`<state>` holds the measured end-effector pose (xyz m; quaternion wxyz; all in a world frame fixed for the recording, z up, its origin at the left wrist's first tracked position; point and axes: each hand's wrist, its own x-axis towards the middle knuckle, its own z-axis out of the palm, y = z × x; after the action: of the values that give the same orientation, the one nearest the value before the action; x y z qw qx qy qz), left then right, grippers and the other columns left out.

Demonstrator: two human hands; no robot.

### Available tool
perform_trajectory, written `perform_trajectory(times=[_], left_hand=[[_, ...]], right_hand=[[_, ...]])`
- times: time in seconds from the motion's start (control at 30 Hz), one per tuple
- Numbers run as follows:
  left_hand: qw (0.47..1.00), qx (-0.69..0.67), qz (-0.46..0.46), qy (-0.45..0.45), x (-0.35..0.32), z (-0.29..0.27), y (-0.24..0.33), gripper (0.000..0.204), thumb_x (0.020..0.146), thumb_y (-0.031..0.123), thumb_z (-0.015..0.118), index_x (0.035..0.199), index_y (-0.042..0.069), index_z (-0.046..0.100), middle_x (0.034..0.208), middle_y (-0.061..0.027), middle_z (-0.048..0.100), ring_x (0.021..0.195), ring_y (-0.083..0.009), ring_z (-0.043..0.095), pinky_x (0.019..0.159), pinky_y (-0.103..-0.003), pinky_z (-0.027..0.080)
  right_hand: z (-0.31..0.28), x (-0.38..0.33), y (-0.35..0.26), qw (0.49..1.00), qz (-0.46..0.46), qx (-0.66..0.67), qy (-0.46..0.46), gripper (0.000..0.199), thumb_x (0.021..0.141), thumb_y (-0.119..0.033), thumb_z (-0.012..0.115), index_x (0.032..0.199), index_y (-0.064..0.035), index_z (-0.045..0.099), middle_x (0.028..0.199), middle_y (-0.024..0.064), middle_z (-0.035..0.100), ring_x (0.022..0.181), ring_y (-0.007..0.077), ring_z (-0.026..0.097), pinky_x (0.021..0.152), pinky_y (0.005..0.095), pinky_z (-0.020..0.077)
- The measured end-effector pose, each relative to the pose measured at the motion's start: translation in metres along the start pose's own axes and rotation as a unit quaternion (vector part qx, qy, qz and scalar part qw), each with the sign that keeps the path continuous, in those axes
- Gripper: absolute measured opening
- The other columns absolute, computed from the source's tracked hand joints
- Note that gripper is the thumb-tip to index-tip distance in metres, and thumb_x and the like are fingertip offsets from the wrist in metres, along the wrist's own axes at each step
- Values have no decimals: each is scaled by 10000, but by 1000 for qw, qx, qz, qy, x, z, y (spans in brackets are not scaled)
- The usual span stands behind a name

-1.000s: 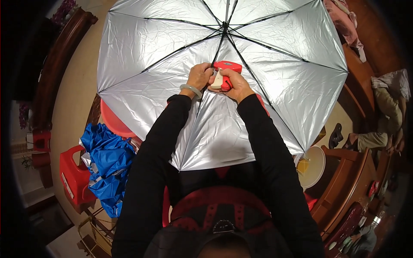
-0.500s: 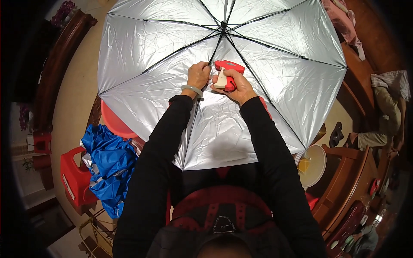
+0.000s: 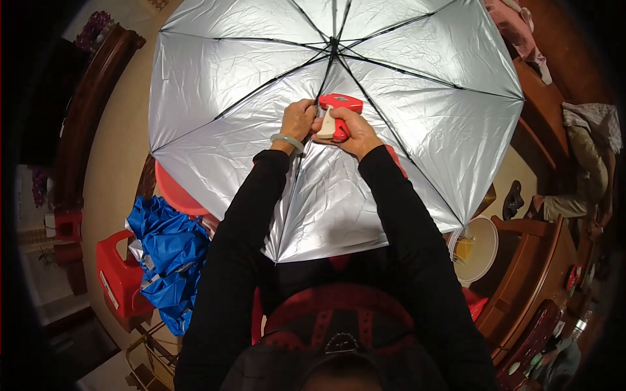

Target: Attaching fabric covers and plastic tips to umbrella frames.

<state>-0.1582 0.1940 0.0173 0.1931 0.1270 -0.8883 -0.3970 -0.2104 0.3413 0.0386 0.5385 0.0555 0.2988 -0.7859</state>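
Note:
An opened umbrella (image 3: 437,137) spreads before me, its silver inside facing up and its black ribs meeting at a hub (image 3: 334,44) near the top. My right hand (image 3: 360,132) is wrapped round the grip of a red and cream tagging gun (image 3: 343,101), whose front end points left toward a rib. Beside it, my left hand (image 3: 298,122) is closed on the umbrella at that rib, fingertips close to the gun's front. Exactly what these fingers pinch, cloth or rib, is hidden. A pale bangle (image 3: 287,140) circles my left wrist.
Crumpled blue cloth (image 3: 171,251) lies at the left next to a red plastic stool (image 3: 117,277). A pink-red basin (image 3: 175,189) shows under the umbrella's left edge. At the right are a white bucket (image 3: 482,251), wooden furniture (image 3: 528,280) and a seated person (image 3: 580,169).
The tagging gun and my right hand have shifted slightly left, closer to my left hand and the rib. The umbrella has moved only a little.

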Motion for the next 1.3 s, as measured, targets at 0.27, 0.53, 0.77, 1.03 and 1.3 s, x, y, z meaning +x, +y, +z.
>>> perform_trajectory(times=[0.27,0.53,0.77,1.03,1.3], left_hand=[[999,7,-11,-29,-8,-12,-13,290,773,165,451,939,-22,600,794,-194,613,674,-299,599,625,-359,464],[999,27,39,26,2,3,-33,250,792,140,467,940,-14,596,658,-163,594,560,-222,569,540,-316,435],[985,119,116,-54,21,-39,-48,177,774,106,473,848,-3,591,713,-181,584,665,-310,567,595,-376,436],[972,226,52,21,37,-35,-23,199,775,128,454,910,5,532,913,-194,548,879,-348,512,734,-421,415],[974,-174,-136,-54,2,-6,-11,195,729,148,532,771,-31,597,625,-128,600,568,-222,589,547,-326,454]], right_hand=[[8,15,17,998,-31,-37,35,100,736,-50,503,646,-56,459,526,36,443,429,126,440,376,281,379],[19,-14,1,995,-63,-70,46,42,742,-45,473,769,-13,470,600,97,504,482,194,524,408,348,454],[-3,-18,-38,960,-198,-187,68,136,778,-75,474,894,-7,453,691,130,546,564,233,585,503,384,514],[-3,-13,11,948,-233,-183,118,135,786,-68,476,903,-4,459,706,116,558,567,213,583,523,330,506],[24,7,25,959,-201,-132,149,146,740,-49,508,859,28,473,641,109,540,508,207,561,472,310,484]])
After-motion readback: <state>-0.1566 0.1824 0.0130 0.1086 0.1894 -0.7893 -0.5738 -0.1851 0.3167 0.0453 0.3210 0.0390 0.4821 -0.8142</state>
